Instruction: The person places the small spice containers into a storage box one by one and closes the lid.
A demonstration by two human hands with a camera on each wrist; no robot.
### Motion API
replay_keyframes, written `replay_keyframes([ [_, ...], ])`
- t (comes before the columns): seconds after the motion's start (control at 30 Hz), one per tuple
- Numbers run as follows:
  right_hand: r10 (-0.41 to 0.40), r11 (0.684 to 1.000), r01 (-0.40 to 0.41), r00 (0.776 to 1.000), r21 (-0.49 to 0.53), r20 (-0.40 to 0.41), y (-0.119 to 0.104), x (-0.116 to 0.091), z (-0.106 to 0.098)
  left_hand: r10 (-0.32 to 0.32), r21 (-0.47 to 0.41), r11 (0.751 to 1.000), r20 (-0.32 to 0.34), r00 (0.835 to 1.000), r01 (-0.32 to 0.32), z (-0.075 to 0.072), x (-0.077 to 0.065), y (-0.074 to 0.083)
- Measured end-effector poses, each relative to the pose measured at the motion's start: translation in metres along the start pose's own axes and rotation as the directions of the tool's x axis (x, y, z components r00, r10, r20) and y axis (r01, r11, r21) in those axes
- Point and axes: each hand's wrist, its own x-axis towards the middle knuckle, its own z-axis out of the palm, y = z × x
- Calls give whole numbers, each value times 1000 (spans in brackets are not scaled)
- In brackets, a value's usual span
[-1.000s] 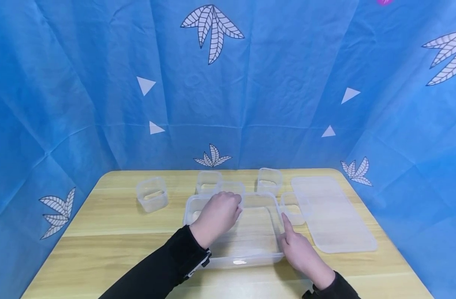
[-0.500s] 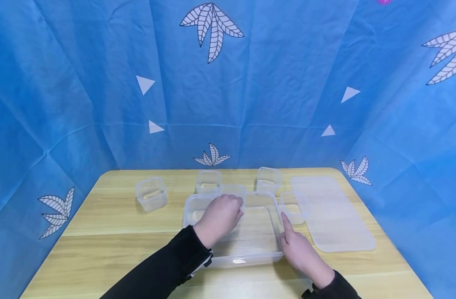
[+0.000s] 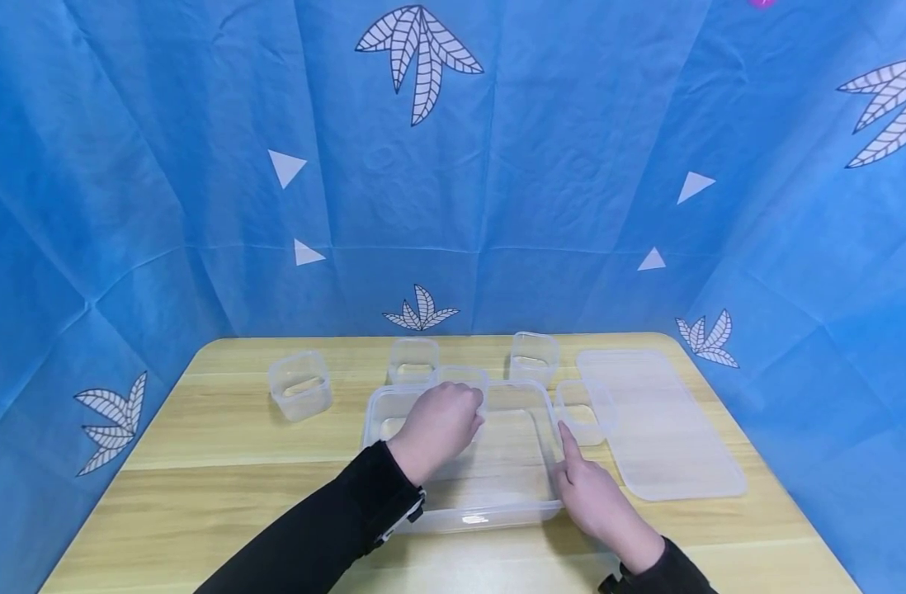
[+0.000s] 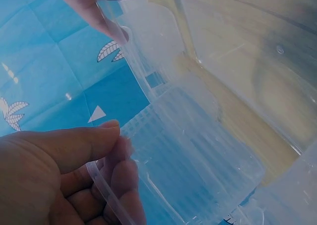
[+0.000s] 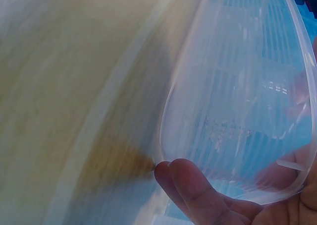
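Observation:
A large clear plastic food container (image 3: 490, 518) stands at the middle of the table. Over its back rim, my left hand (image 3: 434, 433) pinches the edge of a small clear container (image 3: 464, 376) between thumb and fingers. The left wrist view shows the ribbed wall of this small container (image 4: 193, 160) and the thumb lying on its rim. My right hand (image 3: 597, 499) holds the large container's right side, index finger stretched along the wall. In the right wrist view its fingertips (image 5: 185, 178) curl against the container's lower edge.
Small clear containers stand around: one (image 3: 300, 398) at the left, two behind, (image 3: 413, 356) and another container (image 3: 535, 356), plus one container (image 3: 581, 425) right of the big box. A translucent flat lid (image 3: 672, 437) lies at the right. Blue cloth (image 3: 453, 206) hangs behind the table.
My left hand shifts slightly right and the small container dips a little between the first two head frames, then both stay nearly still. The right hand keeps its place on the large container.

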Motion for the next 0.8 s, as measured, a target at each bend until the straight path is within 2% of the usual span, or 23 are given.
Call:
replay_keyframes([
  [0.43,8,1000,-8,1000,11,13,0,2,0,-9,30,1000,73,997,7,1,3,3],
  [0.8,17,1000,-17,1000,10,19,1,3,2,-39,56,998,147,988,31,13,9,1],
])
